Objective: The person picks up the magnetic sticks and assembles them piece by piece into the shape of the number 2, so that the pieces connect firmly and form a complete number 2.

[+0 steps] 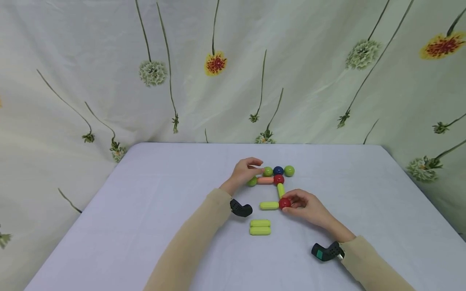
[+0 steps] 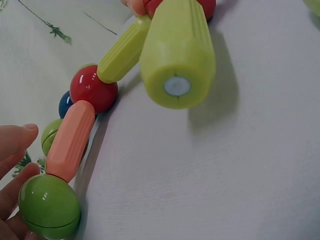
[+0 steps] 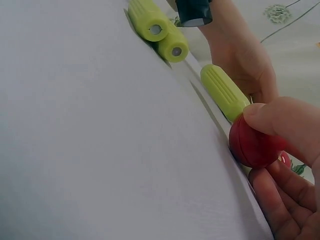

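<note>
My right hand [image 1: 307,207] pinches a glossy red ball [image 3: 255,143] between thumb and fingers. From that ball a yellow-green ribbed rod [image 1: 269,205] points left, and a second yellow-green rod [image 2: 124,50] leads back to another red ball [image 2: 94,89]. An orange rod [image 2: 71,141] joins this far red ball to a green ball [image 2: 49,206]. My left hand [image 1: 244,171] is beside the green ball, its fingers loosely spread behind it and not closed round it. A blue ball [image 1: 278,170] stands behind the far red ball, with green balls [image 1: 289,171] on either side.
Two loose yellow-green rods [image 1: 260,227] lie side by side on the white table [image 1: 145,226], nearer than the joined pieces. Black wrist cameras are strapped to both sleeves. A flowered cloth [image 1: 233,93] hangs behind the table's far edge.
</note>
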